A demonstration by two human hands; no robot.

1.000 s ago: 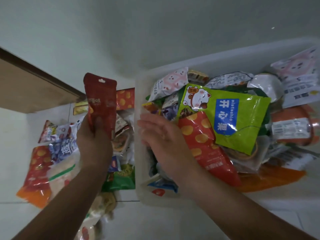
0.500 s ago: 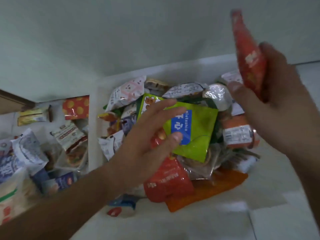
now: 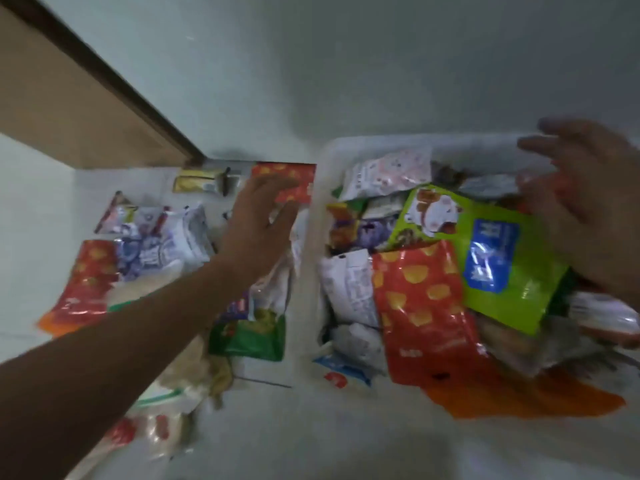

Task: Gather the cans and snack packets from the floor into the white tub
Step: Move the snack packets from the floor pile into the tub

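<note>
The white tub [image 3: 377, 141] stands on the floor at the right, heaped with snack packets: a green one [image 3: 505, 282], a red one with yellow spots [image 3: 419, 306] and a white one [image 3: 391, 173]. My right hand [image 3: 588, 206] hovers over the tub's far right side, fingers spread, nothing in it. Over the pile of packets on the floor to the left of the tub, my left hand [image 3: 258, 220] is stretched out. Its fingers are apart, just above a red spotted packet [image 3: 294, 178] beside the tub's corner. The view is blurred by motion.
On the floor lie a red and orange packet [image 3: 85, 285], blue and white packets [image 3: 156, 247], a green packet [image 3: 251, 336] and a gold bar [image 3: 199, 183]. A brown door [image 3: 69, 98] stands at the upper left against the pale wall.
My right hand no longer holds the dark red packet and is open over the tub. My left hand has swung from the tub to the floor pile at the left.
</note>
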